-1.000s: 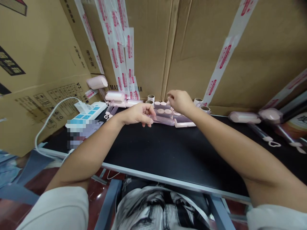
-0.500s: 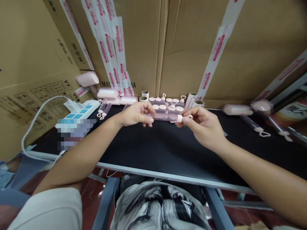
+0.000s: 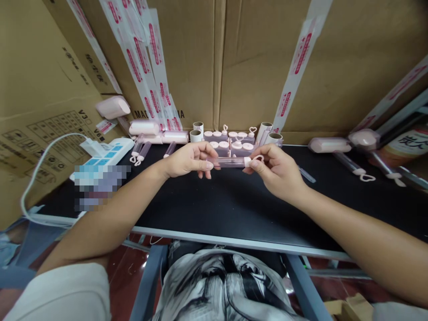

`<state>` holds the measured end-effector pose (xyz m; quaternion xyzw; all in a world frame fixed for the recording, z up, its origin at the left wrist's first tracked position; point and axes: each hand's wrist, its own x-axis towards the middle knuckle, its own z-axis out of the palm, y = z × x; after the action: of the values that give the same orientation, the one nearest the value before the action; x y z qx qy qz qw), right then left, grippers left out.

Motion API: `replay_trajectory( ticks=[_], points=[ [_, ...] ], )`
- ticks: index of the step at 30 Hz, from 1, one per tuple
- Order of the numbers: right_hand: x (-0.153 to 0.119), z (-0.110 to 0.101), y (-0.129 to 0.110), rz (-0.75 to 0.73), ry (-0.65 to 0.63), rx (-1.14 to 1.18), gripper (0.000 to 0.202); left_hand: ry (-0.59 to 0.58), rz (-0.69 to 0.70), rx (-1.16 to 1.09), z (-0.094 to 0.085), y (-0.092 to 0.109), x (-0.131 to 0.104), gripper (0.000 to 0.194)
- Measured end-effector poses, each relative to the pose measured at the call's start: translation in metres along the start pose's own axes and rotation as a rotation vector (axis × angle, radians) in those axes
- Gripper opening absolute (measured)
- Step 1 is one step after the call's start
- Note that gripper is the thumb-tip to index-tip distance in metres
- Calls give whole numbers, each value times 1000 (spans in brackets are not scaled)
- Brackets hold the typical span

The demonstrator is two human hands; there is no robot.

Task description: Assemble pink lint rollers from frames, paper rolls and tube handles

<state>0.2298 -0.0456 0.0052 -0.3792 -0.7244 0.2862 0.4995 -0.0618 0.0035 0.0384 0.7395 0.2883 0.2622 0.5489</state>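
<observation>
A clear pinkish tube (image 3: 230, 162) with a pale pink cap and heart-shaped loop lies level between my hands, above the black table. My left hand (image 3: 190, 160) pinches its plain end between thumb and fingers. At the capped end, my right hand (image 3: 277, 169) grips the cap and loop with thumb and fingertips. Just behind stand several round pink-capped containers (image 3: 219, 145) in rows, some with heart loops. White cardboard-like tubes flank them, one on the left (image 3: 196, 136) and one on the right (image 3: 275, 138).
On the left, a white power strip (image 3: 115, 149) with a plugged cable rests on the black table (image 3: 214, 209). Pink rollers (image 3: 144, 128) and capped tubes lie behind it. More rollers (image 3: 329, 145) and heart-loop tubes are at the right. Tall cardboard (image 3: 261, 67) backs the table.
The view has shifted slightly. Both hands still hold the tube, which sits a little more level, and a thin clear piece on the table beside my right forearm now shows more.
</observation>
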Motion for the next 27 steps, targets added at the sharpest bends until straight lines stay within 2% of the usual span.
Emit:
replay_trajectory(
  ticks=[3, 8, 10, 14, 17, 23, 27],
  points=[
    [-1, 2, 4, 10, -61, -12, 31, -46, -8, 149, 11, 0, -1, 50],
    [-6, 10, 16, 22, -160, 56, 31, -28, 94, 811, 39, 2, -5, 28],
    [-6, 13, 23, 62, -207, 79, 34, -29, 87, 957, 45, -1, -4, 24],
    [-2, 16, 34, 131, -369, 9, 48, -5, 43, 1040, 46, -14, 2, 28],
    [-1, 18, 39, 106, -451, -24, 52, 22, 29, 1080, 45, -22, 6, 32],
    [-4, 22, 42, 18, -395, 114, 48, 55, 109, 1037, 43, -25, 4, 30],
    [-5, 19, 40, -3, -430, 49, 46, 10, 153, 1103, 41, -21, 3, 30]
  ],
)
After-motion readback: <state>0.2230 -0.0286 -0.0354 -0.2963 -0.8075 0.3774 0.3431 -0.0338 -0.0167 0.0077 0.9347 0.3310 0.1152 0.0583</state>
